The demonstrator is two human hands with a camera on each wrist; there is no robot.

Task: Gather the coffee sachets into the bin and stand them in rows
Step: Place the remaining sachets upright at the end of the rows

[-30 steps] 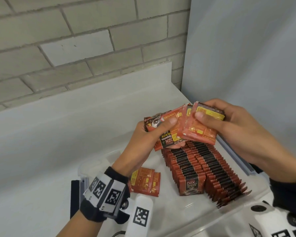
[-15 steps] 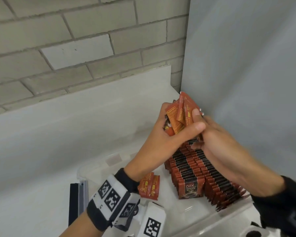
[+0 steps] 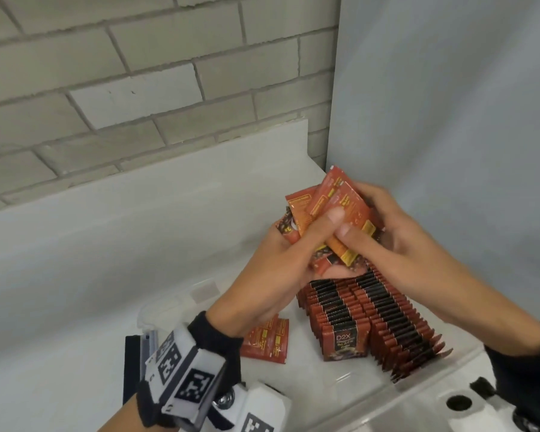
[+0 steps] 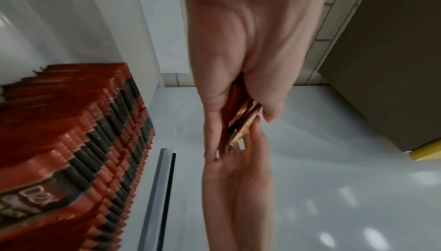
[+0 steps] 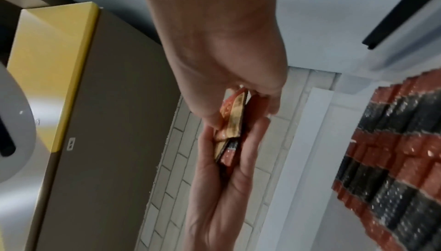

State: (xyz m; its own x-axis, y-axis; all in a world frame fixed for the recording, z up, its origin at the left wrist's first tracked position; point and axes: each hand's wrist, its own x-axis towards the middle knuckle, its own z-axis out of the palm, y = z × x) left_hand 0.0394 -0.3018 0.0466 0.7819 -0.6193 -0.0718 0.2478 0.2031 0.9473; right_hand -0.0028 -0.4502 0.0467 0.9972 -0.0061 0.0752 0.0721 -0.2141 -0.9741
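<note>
Sachets (image 3: 331, 213) (light, slick, floppy, I judge) sit fanned above the bin's (image 3: 418, 385) standing rows, pinched between left hand (image 3: 281, 263) and right hand (image 3: 384, 232); best squeezed by their flat faces.

Looks like a stockroom or utility back room, not a home. Painted block wall (image 3: 113, 73) behind, plain grey panel (image 3: 449, 104) at the right, white tabletop (image 3: 91, 260) running into that corner. Clear plastic bin (image 3: 418, 388) packed with rows of identical D2X coffee sachets (image 3: 365, 316), bulk stock.
</note>
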